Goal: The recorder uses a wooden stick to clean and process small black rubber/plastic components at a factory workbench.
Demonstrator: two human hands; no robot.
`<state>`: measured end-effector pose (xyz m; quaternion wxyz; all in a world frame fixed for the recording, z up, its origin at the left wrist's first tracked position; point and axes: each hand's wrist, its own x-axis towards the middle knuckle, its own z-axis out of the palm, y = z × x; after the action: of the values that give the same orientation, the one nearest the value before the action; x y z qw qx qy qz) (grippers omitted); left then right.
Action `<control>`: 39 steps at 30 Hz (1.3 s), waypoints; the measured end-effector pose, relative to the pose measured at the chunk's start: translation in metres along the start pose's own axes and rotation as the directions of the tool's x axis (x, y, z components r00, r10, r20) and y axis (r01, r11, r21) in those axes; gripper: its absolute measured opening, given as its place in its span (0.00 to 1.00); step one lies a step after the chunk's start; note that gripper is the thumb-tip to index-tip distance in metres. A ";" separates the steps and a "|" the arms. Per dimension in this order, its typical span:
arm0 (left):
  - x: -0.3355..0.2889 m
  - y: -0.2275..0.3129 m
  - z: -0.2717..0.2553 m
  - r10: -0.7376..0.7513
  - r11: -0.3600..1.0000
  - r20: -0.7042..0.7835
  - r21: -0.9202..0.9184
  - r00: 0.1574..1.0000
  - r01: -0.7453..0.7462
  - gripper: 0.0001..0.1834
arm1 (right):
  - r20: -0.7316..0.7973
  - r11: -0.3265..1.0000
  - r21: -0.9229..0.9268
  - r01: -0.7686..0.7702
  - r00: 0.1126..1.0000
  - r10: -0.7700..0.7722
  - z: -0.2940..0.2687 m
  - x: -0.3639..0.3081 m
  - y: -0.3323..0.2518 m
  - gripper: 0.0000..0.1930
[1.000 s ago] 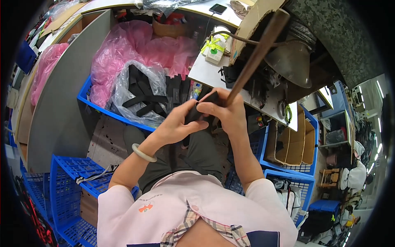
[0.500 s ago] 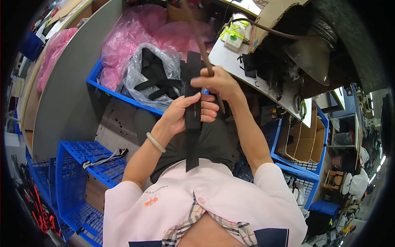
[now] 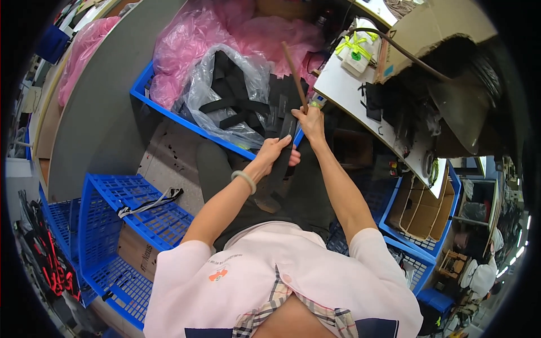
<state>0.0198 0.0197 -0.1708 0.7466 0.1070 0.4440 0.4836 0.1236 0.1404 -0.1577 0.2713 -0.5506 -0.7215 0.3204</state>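
Observation:
A wide flat black strap (image 3: 287, 127) runs through my left hand (image 3: 274, 152), whose fingers close round it above my lap. My right hand (image 3: 311, 121) grips a thin brown stick (image 3: 293, 72) that points up and away; the stick's lower end is hidden. The right thumb lies beside the strap's upper part. Just beyond, more black straps (image 3: 236, 105) lie in a clear plastic bag (image 3: 202, 93) and over the right end of a blue crate (image 3: 183, 125).
Pink plastic wrapping (image 3: 186, 42) fills the crate's far side. To the right stands a white worktable (image 3: 344, 90) with a cardboard box (image 3: 422, 34). Blue baskets (image 3: 129, 200) stand at my left, and a blue crate holding cardboard (image 3: 417, 211) at my right.
Both hands have moved away from my body, toward the crate, taking the strap along. The stick has swung lower, and the strap's free end no longer hangs over my shirt.

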 end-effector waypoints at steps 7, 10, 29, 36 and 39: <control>0.117 -0.022 -0.065 -0.122 0.993 -0.143 -0.022 0.982 0.120 0.20 | -0.048 0.984 -0.173 0.049 0.997 -0.058 0.037 0.013 0.010 0.15; 0.137 -0.030 -0.063 -0.205 0.977 -0.205 0.016 0.957 0.213 0.23 | 0.062 0.992 -0.099 -0.078 0.995 0.084 0.037 0.025 0.028 0.14; 0.020 0.052 0.085 0.724 0.182 0.382 0.697 0.574 -0.694 0.09 | -0.670 0.926 -0.364 -0.098 0.719 -0.187 -0.175 -0.016 -0.005 0.12; 0.031 0.054 0.162 0.714 0.018 0.549 0.606 0.434 -0.795 0.08 | -0.559 0.869 -0.483 -0.106 0.802 -0.212 -0.175 0.011 0.024 0.06; 0.033 0.054 0.148 0.752 0.096 0.453 0.643 0.478 -0.760 0.07 | -0.608 0.898 -0.421 -0.125 0.774 -0.177 -0.191 -0.015 0.007 0.05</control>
<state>0.1045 0.1137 -0.0710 0.2609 0.6346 0.4822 0.5447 0.2738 0.1587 -0.0394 0.3709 -0.6621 -0.6486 -0.0580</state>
